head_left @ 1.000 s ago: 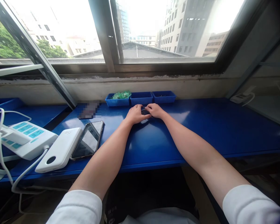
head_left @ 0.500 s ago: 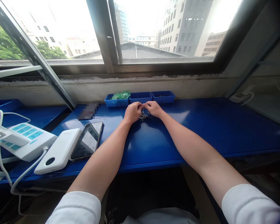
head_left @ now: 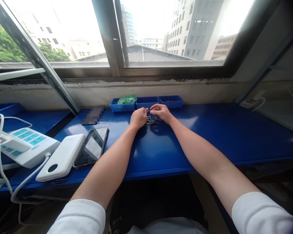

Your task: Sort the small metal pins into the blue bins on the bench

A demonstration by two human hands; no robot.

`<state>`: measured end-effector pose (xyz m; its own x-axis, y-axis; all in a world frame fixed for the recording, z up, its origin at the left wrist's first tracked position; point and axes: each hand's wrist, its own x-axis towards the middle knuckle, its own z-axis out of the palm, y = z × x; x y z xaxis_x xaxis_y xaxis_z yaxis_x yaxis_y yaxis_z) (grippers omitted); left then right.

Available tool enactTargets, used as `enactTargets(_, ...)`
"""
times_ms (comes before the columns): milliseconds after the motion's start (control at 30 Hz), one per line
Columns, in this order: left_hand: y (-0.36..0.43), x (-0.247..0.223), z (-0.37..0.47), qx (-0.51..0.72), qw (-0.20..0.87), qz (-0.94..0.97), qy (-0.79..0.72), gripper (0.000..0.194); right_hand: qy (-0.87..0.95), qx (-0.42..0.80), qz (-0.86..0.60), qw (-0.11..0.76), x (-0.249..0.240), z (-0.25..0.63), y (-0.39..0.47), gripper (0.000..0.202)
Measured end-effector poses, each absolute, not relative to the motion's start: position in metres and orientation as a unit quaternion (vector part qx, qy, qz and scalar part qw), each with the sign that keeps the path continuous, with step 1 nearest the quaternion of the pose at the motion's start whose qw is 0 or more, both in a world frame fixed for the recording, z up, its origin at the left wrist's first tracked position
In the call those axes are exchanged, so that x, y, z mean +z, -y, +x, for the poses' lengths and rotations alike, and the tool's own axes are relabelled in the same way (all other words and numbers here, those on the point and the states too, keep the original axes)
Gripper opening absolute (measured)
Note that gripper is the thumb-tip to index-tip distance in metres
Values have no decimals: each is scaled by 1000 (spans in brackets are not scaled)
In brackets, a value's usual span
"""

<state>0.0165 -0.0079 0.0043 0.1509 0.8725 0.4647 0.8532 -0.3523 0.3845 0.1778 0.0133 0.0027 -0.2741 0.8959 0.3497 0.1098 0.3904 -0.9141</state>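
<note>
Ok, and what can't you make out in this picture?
All in the head view:
- Whether the left hand grips anything: its fingers hide it.
- The exact kind of metal pieces: too small.
- What lies in the right bin: too small.
- The dark item beyond the phone: blurred into blocks.
- The far-left blue tray: cut off by the left edge.

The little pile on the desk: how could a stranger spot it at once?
Under the window is a long blue desk, with three blue bins along its back. In front of them, by the left hand and right hand, lies the pile. It is a jumble of thin, shiny pieces lying loose, outside any bin.
</note>
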Motion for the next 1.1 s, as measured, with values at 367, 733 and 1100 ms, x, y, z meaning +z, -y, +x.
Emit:
enactTargets(367, 1, -1, 9, 344, 43, 704, -620, 45, 741, 153, -475, 450, 5, 184, -16, 41)
enactTargets(733, 4, -2, 13, 268, 123, 735, -610, 71, 772, -22, -581, 257, 0, 176, -25, 73)
enactTargets(1100, 3, -7, 14, 248, 108, 750, -603, 72, 763, -5, -626, 163, 0, 168, -30, 75)
